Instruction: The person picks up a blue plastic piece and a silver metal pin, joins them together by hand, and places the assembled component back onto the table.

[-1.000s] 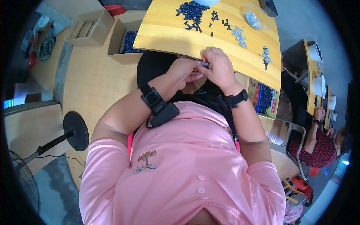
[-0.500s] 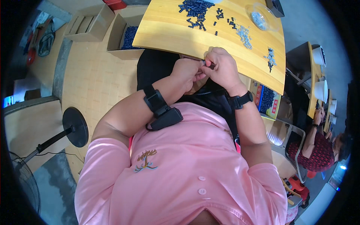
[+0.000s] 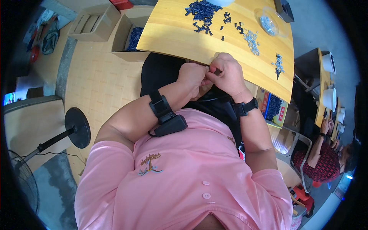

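My left hand [image 3: 191, 78] and my right hand [image 3: 230, 75] meet at the table's near edge, above my lap. Both have their fingers closed, thumbs and fingertips nearly touching. A small black part [image 3: 217, 71] shows between the thumb and forefinger of my right hand. Most of it is covered by fingers. What the curled fingers of my left hand hold is hidden. Beyond my hands, on the wooden table [image 3: 168, 38], lie a heap of small black tube-like parts [image 3: 202, 11] and a scatter of small silvery pieces [image 3: 252, 42].
A clear round dish [image 3: 267, 25] of silvery pieces stands at the far right of the table. A smaller mixed pile [image 3: 278, 65] lies nearer. Open cartons [image 3: 122, 40] of dark parts flank the table. Another person [image 3: 318, 163] works at the right; a fan [image 3: 23, 182] stands left.
My hands stay together, with the fingertips drawn closer around the small black part, so less of it shows. The table has shifted slightly down and right in view.
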A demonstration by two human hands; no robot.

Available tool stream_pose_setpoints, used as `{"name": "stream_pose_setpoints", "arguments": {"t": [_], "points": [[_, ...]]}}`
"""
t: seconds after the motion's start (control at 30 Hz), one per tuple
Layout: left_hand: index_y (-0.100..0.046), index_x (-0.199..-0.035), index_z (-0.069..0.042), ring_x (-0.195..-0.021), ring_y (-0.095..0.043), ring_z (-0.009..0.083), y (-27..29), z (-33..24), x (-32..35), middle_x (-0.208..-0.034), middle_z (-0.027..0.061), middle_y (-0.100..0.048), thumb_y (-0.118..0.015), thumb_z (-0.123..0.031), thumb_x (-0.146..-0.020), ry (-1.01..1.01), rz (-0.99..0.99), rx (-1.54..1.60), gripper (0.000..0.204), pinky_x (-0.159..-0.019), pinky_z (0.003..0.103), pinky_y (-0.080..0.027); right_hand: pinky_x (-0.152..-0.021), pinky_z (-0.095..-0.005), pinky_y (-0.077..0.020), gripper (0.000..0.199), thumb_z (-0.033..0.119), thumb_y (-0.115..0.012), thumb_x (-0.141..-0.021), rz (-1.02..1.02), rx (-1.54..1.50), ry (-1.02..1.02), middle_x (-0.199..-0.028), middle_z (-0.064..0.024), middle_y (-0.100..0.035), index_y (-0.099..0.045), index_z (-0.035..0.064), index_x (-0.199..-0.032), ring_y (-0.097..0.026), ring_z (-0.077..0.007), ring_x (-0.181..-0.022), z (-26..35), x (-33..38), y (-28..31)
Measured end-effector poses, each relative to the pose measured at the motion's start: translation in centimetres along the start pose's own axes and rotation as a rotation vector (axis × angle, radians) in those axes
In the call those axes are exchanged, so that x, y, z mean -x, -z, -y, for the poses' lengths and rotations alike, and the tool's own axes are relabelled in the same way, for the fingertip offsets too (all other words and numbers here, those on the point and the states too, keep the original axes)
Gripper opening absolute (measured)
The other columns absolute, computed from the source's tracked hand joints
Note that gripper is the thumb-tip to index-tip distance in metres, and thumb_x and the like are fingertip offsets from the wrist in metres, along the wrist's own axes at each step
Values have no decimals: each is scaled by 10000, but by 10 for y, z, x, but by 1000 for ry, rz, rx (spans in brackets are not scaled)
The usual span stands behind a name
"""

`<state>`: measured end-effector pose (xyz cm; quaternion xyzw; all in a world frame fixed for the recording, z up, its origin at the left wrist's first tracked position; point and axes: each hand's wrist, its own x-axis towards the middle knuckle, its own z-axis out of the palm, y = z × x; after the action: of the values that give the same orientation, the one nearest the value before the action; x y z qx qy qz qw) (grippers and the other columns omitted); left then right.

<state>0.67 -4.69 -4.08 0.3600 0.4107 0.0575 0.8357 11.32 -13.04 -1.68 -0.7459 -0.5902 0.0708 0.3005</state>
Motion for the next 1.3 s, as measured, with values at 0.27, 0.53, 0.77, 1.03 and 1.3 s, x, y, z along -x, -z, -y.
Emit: {"name": "stream_pose_setpoints", "arguments": {"t": [0.27, 0.53, 0.77, 1.03, 1.3], "points": [[-606, -890, -30, -753, -592, 139, 11, 0, 4, -845, 51, -607, -523, -82, -873, 7, 71, 59, 99, -680, 253, -495, -604, -387, -441, 177, 108, -683, -587, 53, 11, 12, -666, -108, -510, -514, 54, -593, -533, -308, -714, 1, -1, 2], [-602, -878, 14, -755, -595, 123, 12, -2, 3, -835, 67, -601, -533, -91, -882, 42, 103, -31, 125, -655, 225, -517, -640, -389, -420, 218, 44, -683, -571, -130, -15, 15, -686, -107, -502, -501, 48, -691, -515, -314, -719, 7, 10, -5], [-606, -930, 25, -778, -592, 114, 16, -1, 0, -875, 67, -591, -510, -121, -910, 48, 163, -39, 175, -688, 218, -527, -646, -382, -412, 232, 40, -690, -560, -123, -67, 45, -692, -101, -498, -500, 51, -693, -508, -308, -719, 1, 10, -6], [-620, -949, -25, -809, -584, 110, 10, 2, 3, -915, 43, -612, -509, -146, -911, 12, 133, -51, 168, -735, 235, -497, -622, -379, -402, 212, 42, -700, -559, -159, -88, 63, -668, -96, -494, -514, 46, -659, -494, -304, -689, -4, 14, -10], [-632, -897, 0, -720, -589, 117, -1, 11, -2, -842, 58, -621, -513, -97, -892, -50, -13, -68, 153, -630, 228, -487, -627, -368, -400, 183, 36, -701, -559, -167, -161, 23, -663, -103, -494, -545, 39, -656, -489, -302, -684, -7, 17, -9]]}}
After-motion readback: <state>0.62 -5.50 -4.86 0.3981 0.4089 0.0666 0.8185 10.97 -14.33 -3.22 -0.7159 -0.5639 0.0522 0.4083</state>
